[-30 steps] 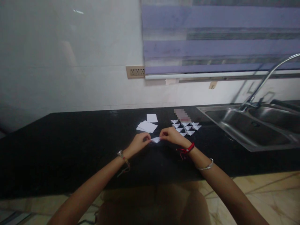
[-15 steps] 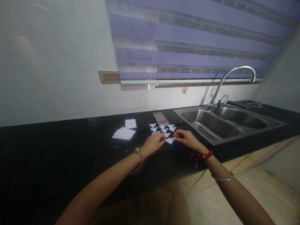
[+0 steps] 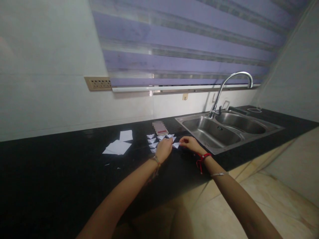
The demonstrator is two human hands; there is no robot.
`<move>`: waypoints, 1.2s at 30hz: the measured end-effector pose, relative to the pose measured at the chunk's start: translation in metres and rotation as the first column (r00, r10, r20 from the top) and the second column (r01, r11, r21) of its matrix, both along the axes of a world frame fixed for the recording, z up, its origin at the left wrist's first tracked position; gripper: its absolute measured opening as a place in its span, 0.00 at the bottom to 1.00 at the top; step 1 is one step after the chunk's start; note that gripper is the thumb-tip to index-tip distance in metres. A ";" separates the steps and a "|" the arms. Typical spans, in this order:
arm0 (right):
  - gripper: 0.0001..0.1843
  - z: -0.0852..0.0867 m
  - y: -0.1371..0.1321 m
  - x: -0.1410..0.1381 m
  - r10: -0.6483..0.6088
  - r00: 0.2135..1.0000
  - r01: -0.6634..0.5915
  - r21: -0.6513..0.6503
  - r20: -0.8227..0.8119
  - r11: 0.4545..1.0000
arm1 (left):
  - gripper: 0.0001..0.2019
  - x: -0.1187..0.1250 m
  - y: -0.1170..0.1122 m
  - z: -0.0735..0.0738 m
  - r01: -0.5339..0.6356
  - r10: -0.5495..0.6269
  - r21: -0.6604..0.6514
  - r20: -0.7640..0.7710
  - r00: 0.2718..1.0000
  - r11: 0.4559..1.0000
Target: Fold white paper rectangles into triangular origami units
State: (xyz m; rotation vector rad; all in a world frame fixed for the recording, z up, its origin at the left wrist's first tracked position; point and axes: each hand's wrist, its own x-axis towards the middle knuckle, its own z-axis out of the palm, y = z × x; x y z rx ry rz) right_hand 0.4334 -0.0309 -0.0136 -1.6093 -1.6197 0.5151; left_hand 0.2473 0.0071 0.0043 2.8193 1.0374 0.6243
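Both hands meet over a black countertop (image 3: 62, 172). My left hand (image 3: 163, 149) and my right hand (image 3: 189, 143) each pinch one end of a small white folded paper triangle (image 3: 176, 145) held low over the counter. Just behind the hands lie several more folded white triangles (image 3: 152, 140) in rows. My left hand covers part of that group. A red band is on my right wrist, a beaded band on the left.
A stack of flat white paper sheets (image 3: 117, 147) lies to the left, a single sheet (image 3: 126, 135) behind it. A small blurred box (image 3: 159, 128) stands behind the triangles. A steel double sink (image 3: 224, 127) with a curved tap (image 3: 228, 88) is at the right.
Both hands carried the folded piece rightward, from beside the flat sheets to the edge of the group of triangles. The view swung right, bringing more of the sink into sight.
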 end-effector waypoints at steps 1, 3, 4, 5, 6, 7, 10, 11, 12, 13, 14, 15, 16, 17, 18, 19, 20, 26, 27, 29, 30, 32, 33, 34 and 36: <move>0.09 -0.001 0.003 0.002 -0.003 1.000 0.003 -0.005 -0.010 1.000 | 0.07 0.001 0.001 0.000 -0.009 0.009 0.008 -0.005 1.000 1.000; 0.09 -0.004 0.008 0.005 -0.009 0.999 0.008 -0.017 -0.031 1.000 | 0.07 0.004 0.002 0.000 -0.022 0.022 0.022 -0.010 1.000 1.000; 0.09 -0.006 0.010 0.007 -0.011 0.999 0.010 -0.024 -0.042 1.000 | 0.08 0.005 0.002 0.000 -0.028 0.029 0.028 -0.011 1.000 0.999; 0.09 -0.007 0.012 0.009 -0.012 0.999 0.010 -0.031 -0.052 0.999 | 0.08 0.007 0.002 0.000 -0.035 0.035 0.034 -0.011 0.999 0.999; 0.09 -0.009 0.014 0.010 -0.013 0.998 0.010 -0.039 -0.062 0.999 | 0.09 0.008 0.002 0.000 -0.041 0.041 0.039 -0.012 0.999 0.998; 0.09 -0.010 0.015 0.011 -0.013 0.997 0.010 -0.046 -0.073 0.999 | 0.09 0.009 0.001 -0.001 -0.048 0.049 0.043 -0.013 0.999 0.998; 0.09 -0.013 0.018 0.013 -0.014 0.995 0.007 -0.063 -0.104 0.998 | 0.10 0.011 0.001 -0.003 -0.077 0.078 0.046 -0.018 0.997 0.996; 0.10 -0.014 0.019 0.013 -0.014 0.993 0.006 -0.068 -0.114 0.998 | 0.10 0.012 0.001 -0.004 -0.085 0.086 0.046 -0.020 0.996 0.995; 0.10 -0.015 0.019 0.014 -0.012 0.992 0.003 -0.073 -0.124 0.997 | 0.10 0.012 0.001 -0.005 -0.092 0.093 0.048 -0.020 0.996 0.995; 0.10 -0.015 0.020 0.014 -0.011 0.991 0.001 -0.076 -0.134 0.997 | 0.10 0.012 0.001 -0.005 -0.096 0.097 0.049 -0.018 0.995 0.994; 0.10 -0.016 0.021 0.014 -0.010 0.990 -0.001 -0.080 -0.143 0.997 | 0.10 0.012 0.000 -0.005 -0.099 0.100 0.051 -0.015 0.995 0.994; 0.10 -0.017 0.021 0.014 -0.010 0.988 -0.003 -0.083 -0.152 0.997 | 0.10 0.012 0.000 -0.005 -0.104 0.105 0.049 -0.012 0.994 0.993; 0.10 -0.018 0.022 0.015 -0.011 0.987 -0.003 -0.087 -0.161 0.996 | 0.10 0.012 -0.001 -0.005 -0.110 0.110 0.044 -0.010 0.994 0.993; 0.10 -0.019 0.022 0.015 -0.012 0.985 -0.004 -0.091 -0.169 0.996 | 0.10 0.012 -0.001 -0.005 -0.114 0.115 0.037 -0.008 0.993 0.993; 0.10 -0.020 0.023 0.015 -0.013 0.984 -0.004 -0.095 -0.178 0.995 | 0.11 0.012 -0.002 -0.005 -0.116 0.116 0.030 -0.003 0.993 0.993; 0.10 -0.021 0.023 0.016 -0.014 0.983 -0.004 -0.099 -0.185 0.995 | 0.11 0.012 -0.002 -0.005 -0.113 0.113 0.025 0.002 0.994 0.993; 0.10 -0.022 0.023 0.016 -0.015 0.981 -0.005 -0.102 -0.192 0.995 | 0.10 0.012 -0.002 -0.005 -0.109 0.109 0.025 0.012 0.994 0.994; 0.12 -0.019 0.019 0.012 -0.016 0.973 -0.004 -0.089 -0.229 0.996 | 0.08 0.003 0.000 -0.007 -0.092 0.089 0.041 0.075 0.993 0.995; 0.12 -0.017 0.017 0.012 -0.017 0.973 -0.002 -0.082 -0.231 0.997 | 0.08 -0.002 0.000 -0.007 -0.090 0.087 0.032 0.078 0.993 0.995; 0.13 -0.010 0.014 0.012 -0.023 0.973 0.008 -0.062 -0.230 0.998 | 0.07 -0.018 0.000 -0.007 -0.084 0.081 0.035 0.089 0.993 0.996; 0.13 -0.006 0.012 0.011 -0.027 0.973 0.016 -0.049 -0.230 0.999 | 0.07 -0.029 0.000 -0.007 -0.074 0.070 0.039 0.082 0.994 0.997; 0.14 0.003 0.010 0.009 -0.039 0.972 0.037 -0.012 -0.233 0.999 | 0.07 -0.055 -0.002 -0.007 -0.036 0.033 0.052 0.053 0.998 0.998; 0.15 0.009 0.009 0.006 -0.041 0.970 0.044 0.008 -0.238 0.999 | 0.08 -0.069 -0.002 -0.008 -0.012 0.010 0.056 0.036 0.999 0.998; 0.15 0.015 0.010 0.001 -0.041 0.968 0.050 0.031 -0.246 0.998 | 0.07 -0.084 -0.003 -0.008 -0.009 0.008 0.058 0.016 1.000 0.998; 0.17 0.029 0.012 -0.016 -0.024 0.959 0.053 0.097 -0.282 0.994 | 0.08 -0.115 -0.002 -0.008 -0.003 0.004 0.056 -0.022 1.000 0.998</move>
